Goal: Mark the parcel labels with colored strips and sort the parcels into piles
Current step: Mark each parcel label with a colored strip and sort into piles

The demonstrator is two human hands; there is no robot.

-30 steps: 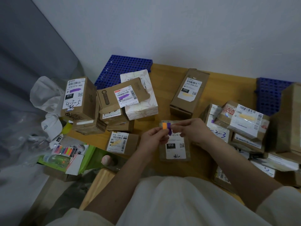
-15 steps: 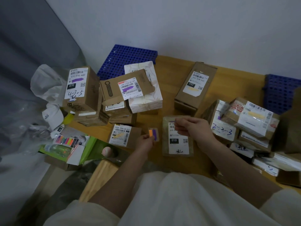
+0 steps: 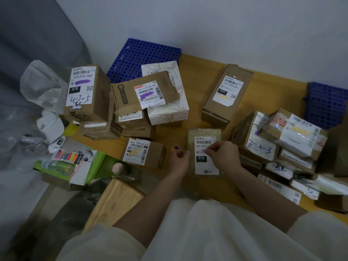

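Note:
A flat parcel (image 3: 204, 133) with a white label marked 010 lies on the wooden table in front of me. My right hand (image 3: 222, 153) rests on that label, its fingertips pressing a pale purple strip (image 3: 203, 151) onto it. My left hand (image 3: 179, 157), just left of the parcel, pinches a small pad of colored strips (image 3: 176, 147) with purple showing on top. To the left stands a pile of parcels with purple-marked labels (image 3: 145, 95). To the right lies a heap of parcels with yellow-marked labels (image 3: 299, 129).
A small box (image 3: 143, 152) with a yellowish mark sits left of my left hand. A long box labelled 032 (image 3: 227, 93) lies behind. Blue perforated panels (image 3: 143, 55) lean at the wall. A green tray with a strip pack (image 3: 67, 157) sits at the left, off the table edge.
My hands came apart. The right hand carried a purple strip down onto the 010 label, and the left hand drew the strip pad away to the left.

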